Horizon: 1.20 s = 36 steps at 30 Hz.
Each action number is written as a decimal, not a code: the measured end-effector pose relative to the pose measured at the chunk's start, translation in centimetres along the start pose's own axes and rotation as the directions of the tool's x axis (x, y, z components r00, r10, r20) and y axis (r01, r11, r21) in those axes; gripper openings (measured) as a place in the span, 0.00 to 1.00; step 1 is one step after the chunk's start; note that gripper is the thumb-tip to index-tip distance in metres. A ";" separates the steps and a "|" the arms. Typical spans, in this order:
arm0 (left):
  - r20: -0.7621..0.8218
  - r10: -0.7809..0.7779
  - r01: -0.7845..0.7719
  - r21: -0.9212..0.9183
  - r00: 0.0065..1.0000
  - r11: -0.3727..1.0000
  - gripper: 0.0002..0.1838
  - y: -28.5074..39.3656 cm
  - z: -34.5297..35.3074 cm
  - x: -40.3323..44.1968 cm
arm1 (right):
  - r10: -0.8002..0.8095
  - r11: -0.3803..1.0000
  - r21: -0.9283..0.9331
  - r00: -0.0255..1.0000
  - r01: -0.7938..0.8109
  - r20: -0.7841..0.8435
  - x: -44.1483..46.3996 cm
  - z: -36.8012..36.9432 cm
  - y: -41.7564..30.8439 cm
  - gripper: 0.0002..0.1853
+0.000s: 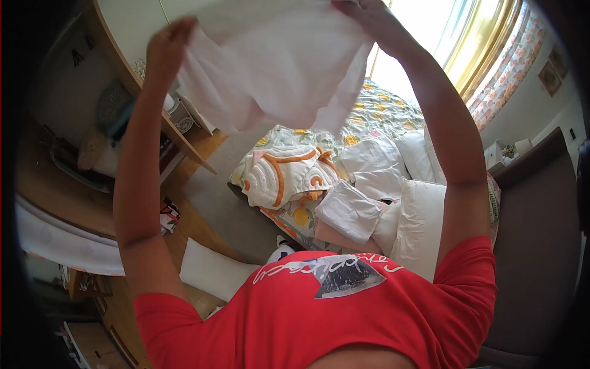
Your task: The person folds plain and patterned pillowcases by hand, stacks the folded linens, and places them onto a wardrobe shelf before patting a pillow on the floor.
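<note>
– So, what's actually holding up that thin plain white cloth [283, 61]?

– Just two bare hands. The left hand [174, 38] has its fingers clamped on one upper side, and the right hand [365, 13] looks clamped on the other, though the top of the view cuts that grip close, so I can't see exactly how much fabric it's got. The cloth hangs between them, raised over the bed with a green fruit-print cover [369, 111].

– Okay, anything sketchy?

– Slipping, I'd say. It's only held near the edges and the rest is loose, so if one side let go it could flop onto the folded white fabric square [349, 212] or the puffy white textile with orange trim [273, 175].

– And the bottom edge?

– Droopy and a bit blurred. Swing it too low and it might drag that trim along. Too far left and it could catch the tall wood-edged cupboard [126, 64].

– Footing?

– Yeah, the long white cushion [212, 270] looks like it's down on the floor. Eyes up on the cloth, easy to trip.
</note>
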<state>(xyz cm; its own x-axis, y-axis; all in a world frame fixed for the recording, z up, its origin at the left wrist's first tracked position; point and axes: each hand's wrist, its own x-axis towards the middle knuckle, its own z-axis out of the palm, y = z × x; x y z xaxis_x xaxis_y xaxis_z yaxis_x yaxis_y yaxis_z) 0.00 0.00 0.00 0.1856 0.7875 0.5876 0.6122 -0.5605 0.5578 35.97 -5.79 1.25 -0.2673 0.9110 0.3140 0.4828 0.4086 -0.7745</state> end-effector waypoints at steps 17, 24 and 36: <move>0.236 -0.111 0.224 -0.968 0.965 -0.111 0.43 -1.9 3.9 -11.5 | 0.501 0.723 0.574 0.864 -0.384 -0.054 -3.2 -4.4 1.8 0.28; 0.456 0.014 0.442 -0.854 0.890 -0.276 0.54 -4.5 8.4 -18.6 | 0.500 0.638 0.701 0.864 -0.318 -0.063 -4.2 -5.1 12.0 0.16; 0.119 -0.642 0.421 -0.841 0.757 0.341 0.16 -19.8 11.5 -7.2 | 0.593 0.749 0.567 0.728 -0.342 -0.344 4.2 0.9 23.6 0.16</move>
<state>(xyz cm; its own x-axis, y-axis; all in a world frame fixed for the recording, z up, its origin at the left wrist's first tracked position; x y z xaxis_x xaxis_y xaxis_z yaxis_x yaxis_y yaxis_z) -4.65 8.36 -22.05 -0.1614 0.9867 0.0170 -0.3592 -0.0748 0.9303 45.54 7.60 -16.19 0.3782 0.9248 -0.0414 -0.0200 -0.0366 -0.9991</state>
